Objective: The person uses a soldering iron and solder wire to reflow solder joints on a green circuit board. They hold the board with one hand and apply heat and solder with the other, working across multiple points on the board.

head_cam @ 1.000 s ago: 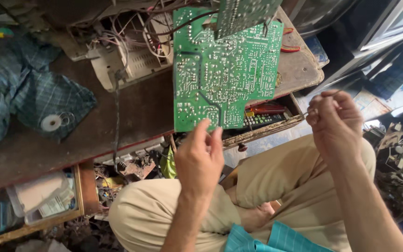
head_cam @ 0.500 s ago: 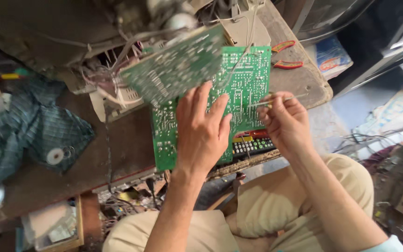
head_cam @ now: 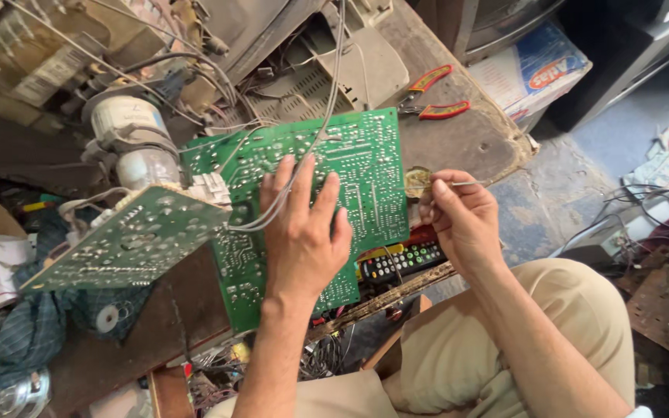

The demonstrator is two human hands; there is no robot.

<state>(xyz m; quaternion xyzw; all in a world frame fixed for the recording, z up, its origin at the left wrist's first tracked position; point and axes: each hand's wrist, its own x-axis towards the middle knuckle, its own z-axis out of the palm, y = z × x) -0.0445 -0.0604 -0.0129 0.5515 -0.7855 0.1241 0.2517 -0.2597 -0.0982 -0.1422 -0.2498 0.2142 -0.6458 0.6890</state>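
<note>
A large green circuit board point(head_cam: 365, 166) lies solder side up on a worn wooden workbench point(head_cam: 474, 139). My left hand point(head_cam: 303, 232) rests flat on it, fingers spread over a bundle of grey wires point(head_cam: 272, 213). My right hand point(head_cam: 462, 217) is at the board's right edge, pinching a thin strand of solder wire point(head_cam: 470, 183) between thumb and fingers. A smaller green circuit board point(head_cam: 129, 244) hangs tilted to the left, joined by wires. A black remote control point(head_cam: 404, 259) sticks out from under the large board.
Red-handled pliers point(head_cam: 431, 97) lie at the bench's far side beside a grey plastic casing point(head_cam: 350, 66). A picture tube neck with coils point(head_cam: 129, 139) sits at upper left. Cloth, a disc point(head_cam: 106, 317) and scrap parts crowd the left; cables lie on the right floor.
The view has shifted and come closer. My left hand stayed flat on the large board; my right hand moved in from the right to the board's edge with the thin wire.
</note>
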